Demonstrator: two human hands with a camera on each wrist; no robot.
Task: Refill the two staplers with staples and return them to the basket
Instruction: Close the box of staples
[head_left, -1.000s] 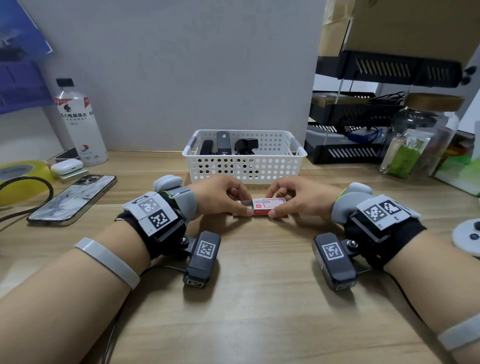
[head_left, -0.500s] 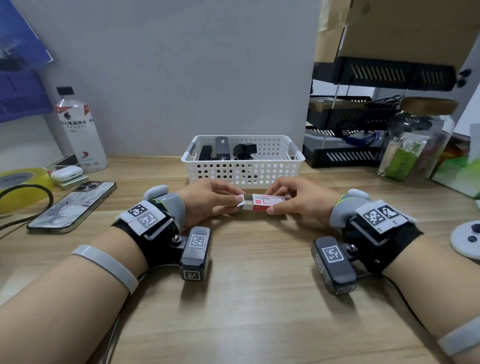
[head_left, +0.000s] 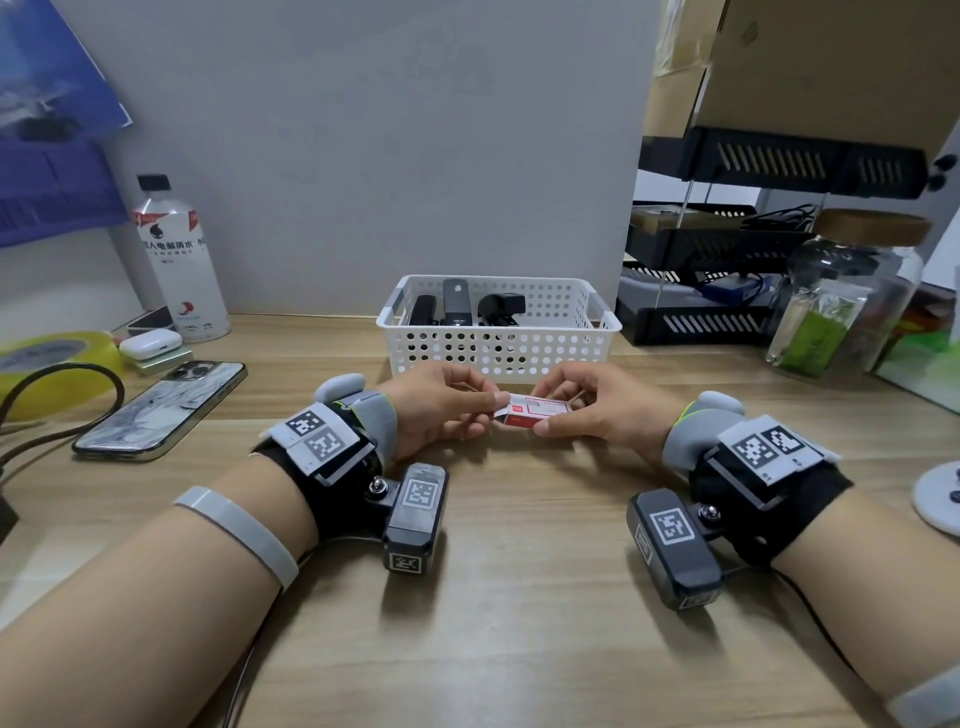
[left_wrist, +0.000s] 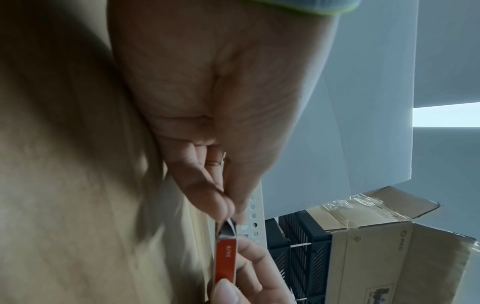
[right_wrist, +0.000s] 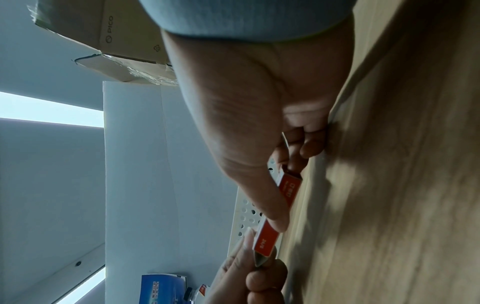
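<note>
A small red-and-white staple box hangs just above the wooden desk, in front of the white perforated basket. My right hand grips the box by its long sides, thumb on the near edge. My left hand pinches the flap at the box's left end. The box's red side faces the left wrist camera. In the basket stand three dark items; which of them are staplers I cannot tell.
A phone, an earbuds case, a yellow tape roll and a water bottle lie at the left. Black paper trays, a glass jar and a cardboard box stand at the right.
Both hands lifted the staple box a little off the desk. My left fingers have moved from the box's left end onto its flap, which now stands slightly out.
</note>
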